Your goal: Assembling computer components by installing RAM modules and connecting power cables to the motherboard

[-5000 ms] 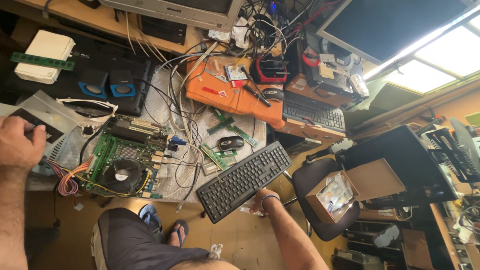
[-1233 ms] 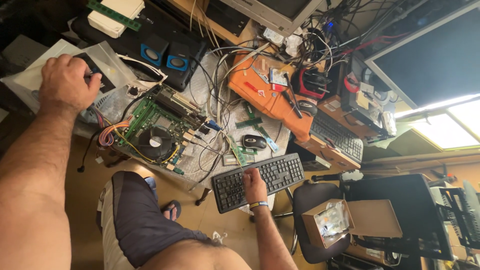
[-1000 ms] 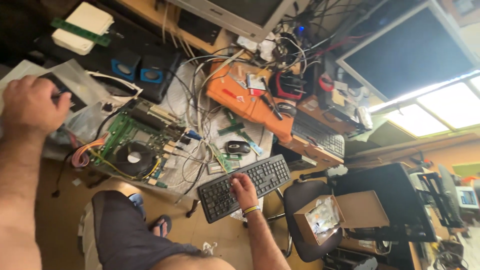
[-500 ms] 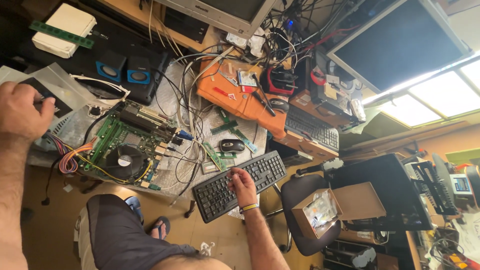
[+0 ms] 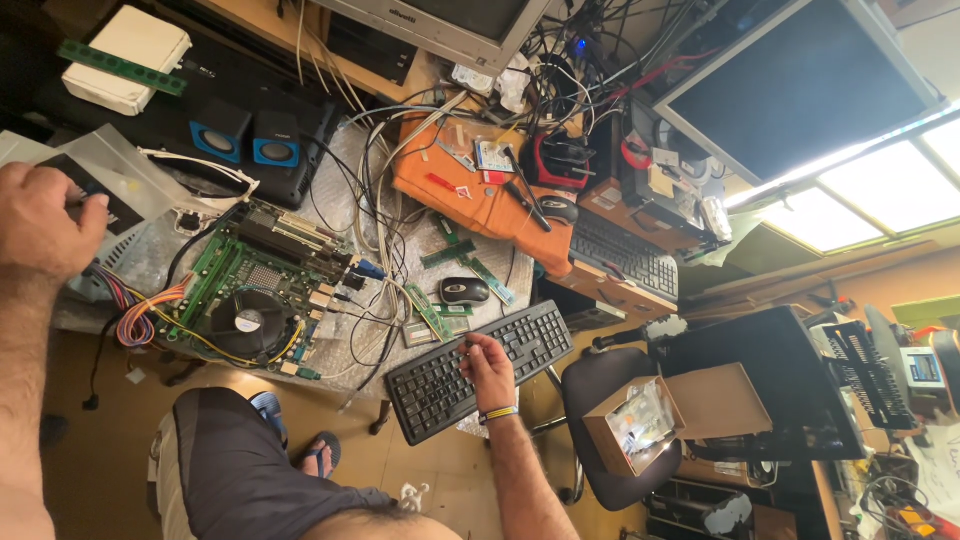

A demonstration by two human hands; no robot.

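Cluttered workbench (image 5: 405, 205): one black keyboard (image 5: 478, 370) under right hand (image 5: 488, 367), fingers loose; two blue speakers (image 5: 246, 142).

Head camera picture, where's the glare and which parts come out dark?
Head view: the window panes at upper right are blown out white; the left hand and the motherboard are evenly lit; the top left corner and the monitor screen stay dark.
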